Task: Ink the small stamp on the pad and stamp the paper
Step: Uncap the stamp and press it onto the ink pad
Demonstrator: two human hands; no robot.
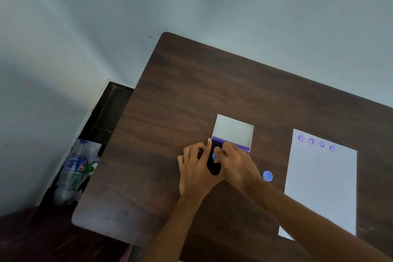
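An ink pad with a dark inked surface lies open on the brown table, its white lid raised behind it. My left hand rests on the pad's left edge and holds it. My right hand pinches a small blue stamp and presses it down on the dark pad. A white sheet of paper lies to the right, with a row of several round purple stamp marks along its far edge.
A small round blue cap lies on the table between the pad and the paper. Plastic bottles in a bag stand on the floor left of the table. A pale wall runs behind the table.
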